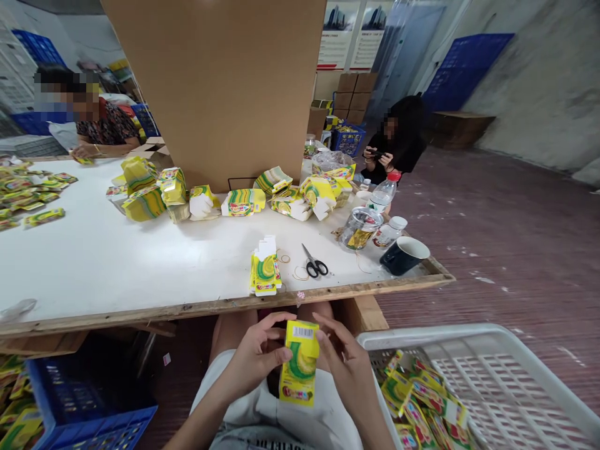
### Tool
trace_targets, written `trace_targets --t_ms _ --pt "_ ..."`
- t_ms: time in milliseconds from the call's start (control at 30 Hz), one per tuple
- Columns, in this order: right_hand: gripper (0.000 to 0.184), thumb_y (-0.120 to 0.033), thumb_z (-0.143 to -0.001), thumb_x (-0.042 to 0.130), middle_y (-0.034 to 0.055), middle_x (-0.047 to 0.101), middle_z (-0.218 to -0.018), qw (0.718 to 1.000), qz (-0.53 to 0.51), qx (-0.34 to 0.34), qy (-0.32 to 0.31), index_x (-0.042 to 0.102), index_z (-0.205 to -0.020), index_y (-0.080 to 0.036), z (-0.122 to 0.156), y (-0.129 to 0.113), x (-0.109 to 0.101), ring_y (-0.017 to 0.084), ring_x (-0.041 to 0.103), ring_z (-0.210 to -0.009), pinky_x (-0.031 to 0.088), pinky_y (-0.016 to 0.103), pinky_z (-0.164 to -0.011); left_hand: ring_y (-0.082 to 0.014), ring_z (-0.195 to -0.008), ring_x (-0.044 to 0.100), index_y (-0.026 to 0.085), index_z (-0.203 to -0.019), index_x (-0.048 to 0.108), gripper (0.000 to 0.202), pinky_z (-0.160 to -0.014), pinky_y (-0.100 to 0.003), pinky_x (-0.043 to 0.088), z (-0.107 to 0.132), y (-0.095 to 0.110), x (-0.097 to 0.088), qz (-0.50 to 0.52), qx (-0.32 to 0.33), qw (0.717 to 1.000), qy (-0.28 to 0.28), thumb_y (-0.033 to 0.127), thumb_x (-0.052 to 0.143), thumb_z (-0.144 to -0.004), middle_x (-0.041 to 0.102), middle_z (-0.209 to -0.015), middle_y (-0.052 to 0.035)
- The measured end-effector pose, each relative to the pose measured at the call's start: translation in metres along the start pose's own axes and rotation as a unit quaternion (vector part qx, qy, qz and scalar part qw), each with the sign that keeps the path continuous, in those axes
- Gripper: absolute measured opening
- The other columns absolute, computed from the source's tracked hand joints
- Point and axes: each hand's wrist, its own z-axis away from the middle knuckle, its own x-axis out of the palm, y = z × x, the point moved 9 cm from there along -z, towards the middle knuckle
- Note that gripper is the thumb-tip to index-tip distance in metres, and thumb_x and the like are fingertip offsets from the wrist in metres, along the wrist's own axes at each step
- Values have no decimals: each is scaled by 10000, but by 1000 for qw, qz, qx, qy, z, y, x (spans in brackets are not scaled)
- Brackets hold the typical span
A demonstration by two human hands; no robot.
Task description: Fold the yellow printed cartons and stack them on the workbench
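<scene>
Over my lap, a small yellow and green carton (300, 369) with a barcode near its top is held upright between both hands. My left hand (262, 350) grips its left side, thumb across the front face. On the upper right edge, my right hand (342, 353) has its thumb and fingers closed around the carton. A stack of flat cartons (265, 269) with white flaps lies on the table just beyond my hands. To its right are black-handled scissors (315, 265) and thin rubber bands (284, 257).
A white basket (506, 350) holding filled packets stands at my right, a blue crate (94, 406) at lower left. Carton bundles (244, 202) line the table (117, 262) before a tall cardboard sheet (220, 94). A dark mug (404, 255) stands near the corner. Two people (107, 125) sit beyond.
</scene>
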Motion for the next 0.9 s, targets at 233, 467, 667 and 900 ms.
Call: trace_targets --t_ms 233,467,667,900 --pt "270 -408 -887 560 93 722 -981 987 127 -71 70 730 -1018 -243 19 -13 -63 261 666 -904 533 390 -798 -267 -1173 617 246 -1315 549 482 -1000 -418 495 -12 7 9 -196 94 976 20 227 644 -842 654 -1285 -116" --pt "399 -530 -831 584 123 689 -1001 919 331 -73 202 730 -1041 -223 59 -6 -153 284 639 -833 508 429 -743 -313 -1364 444 204 -1263 607 402 -1120 -586 348 -37 24 -78 -536 187 801 191 133 535 -874 565 -1404 -136" --pt "353 -494 -858 585 56 733 -788 979 160 -10 128 734 -987 -201 58 4 -85 178 619 -584 513 270 -524 -276 -1289 533 242 -1156 679 322 -1095 -517 427 -42 26 -90 -548 226 783 189 189 617 -845 672 -1279 -68" --pt "287 -455 -857 612 52 762 -856 990 90 -35 100 746 -955 -220 56 -28 -75 211 699 -745 560 266 -642 -232 -1099 665 242 -1034 725 269 -1008 -463 527 -33 36 -94 -516 285 774 232 180 488 -922 747 -1100 -53"
